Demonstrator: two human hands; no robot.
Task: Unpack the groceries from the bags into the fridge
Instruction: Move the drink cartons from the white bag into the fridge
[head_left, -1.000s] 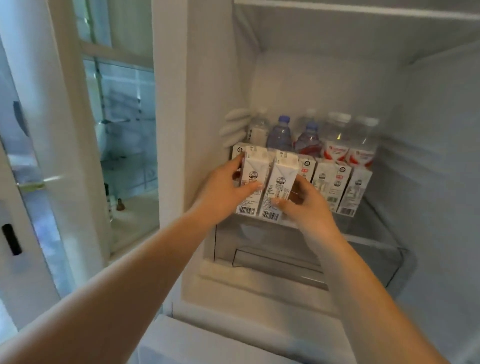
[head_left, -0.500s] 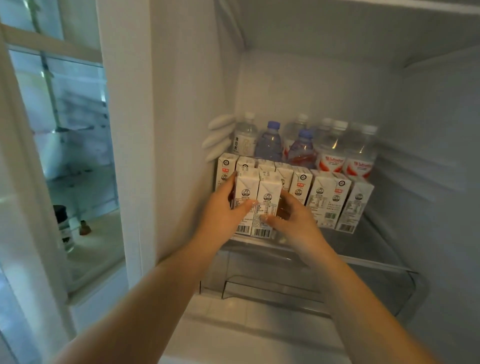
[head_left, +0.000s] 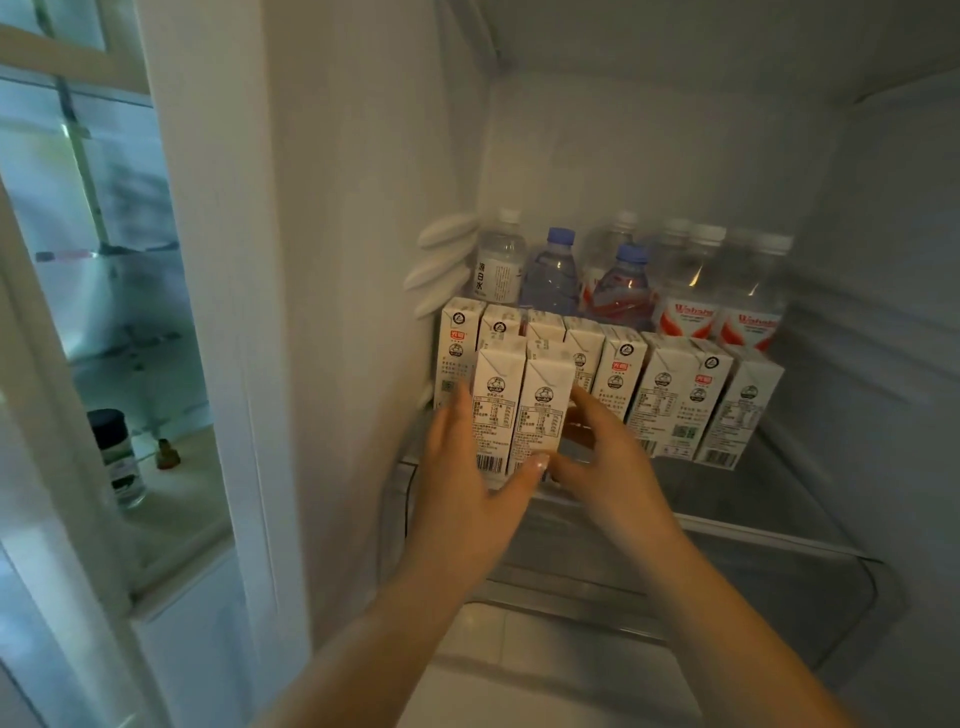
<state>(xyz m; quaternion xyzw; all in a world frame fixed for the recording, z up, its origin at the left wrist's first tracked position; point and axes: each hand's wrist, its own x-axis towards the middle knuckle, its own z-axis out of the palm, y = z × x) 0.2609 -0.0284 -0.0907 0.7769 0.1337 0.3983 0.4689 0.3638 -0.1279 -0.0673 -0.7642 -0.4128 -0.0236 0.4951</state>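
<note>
Cartons (head_left: 519, 410) gripped at shelf (head_left: 753, 525) edge.

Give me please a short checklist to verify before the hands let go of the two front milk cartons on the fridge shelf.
1. Two front cartons upright and side by side: ok.
2. Cartons fully resting on the glass shelf: cannot tell, the hands hide their bases.
3. Left hand steadies the left carton, thumb under the front: ok.
4. Right hand supports the right carton's side: ok.
5. Back row of cartons standing, none toppled: ok.
6. Water bottles behind upright: ok.
</note>
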